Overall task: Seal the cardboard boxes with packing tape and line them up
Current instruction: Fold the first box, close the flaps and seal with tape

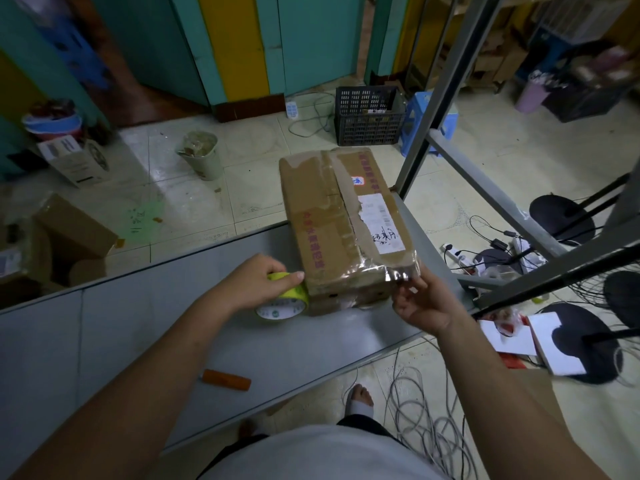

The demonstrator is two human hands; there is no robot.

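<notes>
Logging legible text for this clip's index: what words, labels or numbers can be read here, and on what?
Nothing reads clearly enough to quote.
cardboard box: magenta printed characters along its top, blurred.
white shipping label: print and dark handwriting, illegible.
small sticker: too small.
tape roll: green marks on its core, too small.
open box on the floor: labels blurred.
</notes>
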